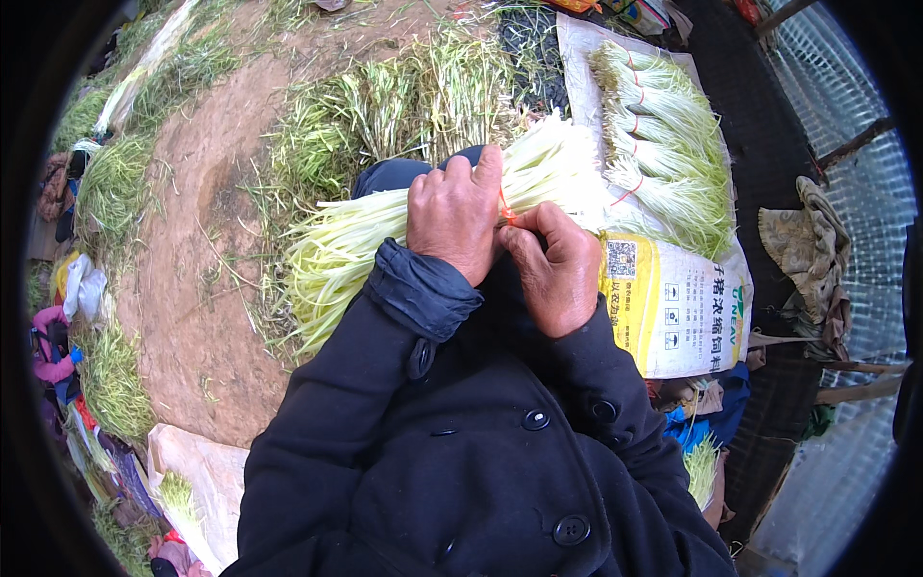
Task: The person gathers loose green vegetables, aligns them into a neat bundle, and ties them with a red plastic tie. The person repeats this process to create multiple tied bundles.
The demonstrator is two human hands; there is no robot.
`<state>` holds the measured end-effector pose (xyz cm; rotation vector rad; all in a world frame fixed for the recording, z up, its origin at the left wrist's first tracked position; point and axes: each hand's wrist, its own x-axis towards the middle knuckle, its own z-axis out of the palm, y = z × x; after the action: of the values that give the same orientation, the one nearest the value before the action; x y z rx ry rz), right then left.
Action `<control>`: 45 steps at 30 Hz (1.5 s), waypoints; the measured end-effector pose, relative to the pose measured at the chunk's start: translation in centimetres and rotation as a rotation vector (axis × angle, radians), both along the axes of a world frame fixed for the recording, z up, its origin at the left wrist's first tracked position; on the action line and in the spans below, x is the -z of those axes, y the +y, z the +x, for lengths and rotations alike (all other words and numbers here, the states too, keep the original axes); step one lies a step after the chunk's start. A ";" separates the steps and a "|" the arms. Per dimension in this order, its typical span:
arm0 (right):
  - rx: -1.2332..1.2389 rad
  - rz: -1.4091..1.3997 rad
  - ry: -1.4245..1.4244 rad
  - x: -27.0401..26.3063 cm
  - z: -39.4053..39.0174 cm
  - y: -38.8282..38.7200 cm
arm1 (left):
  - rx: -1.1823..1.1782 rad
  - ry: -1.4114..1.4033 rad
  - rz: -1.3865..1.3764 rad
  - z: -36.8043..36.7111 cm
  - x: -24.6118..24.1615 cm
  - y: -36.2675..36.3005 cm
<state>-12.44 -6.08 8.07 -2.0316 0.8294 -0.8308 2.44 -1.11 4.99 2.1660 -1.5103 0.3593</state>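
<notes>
A thick bundle of pale yellow-white leafy stalks, resembling blanched chives, lies crosswise before me over my knees. My left hand is wrapped over its middle, with the forefinger straight along the stalks. Around the bundle runs an orange-red tie, gathered in a small knot or twist on the near side. My right hand pinches the tie there between thumb and bent forefinger. The tie's ends are mostly hidden by the fingers. White stalk ends fan out to the right, yellowish leaf tips to the left.
Several red-tied bundles lie in a row on a pale sheet at the right. Below them is a printed woven sack. Untied greens lie beyond my knees. Bare soil stretches left, towards a person in pink sleeves.
</notes>
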 end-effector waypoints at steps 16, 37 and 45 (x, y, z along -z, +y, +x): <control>0.080 0.341 -0.117 0.3 0.1 0.4 | -0.035 -0.078 -0.041 -0.6 0.4 0.0; -0.020 0.235 -0.199 0.2 -0.3 1.3 | -0.024 -0.044 -0.049 -0.6 0.5 0.1; -0.026 0.095 -0.102 -0.1 0.3 1.2 | -0.017 -0.033 -0.074 -0.4 0.8 0.1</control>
<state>-12.14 -4.93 8.19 -1.8969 0.7692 -0.8573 2.03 -1.00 4.20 2.1262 -1.4735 0.4511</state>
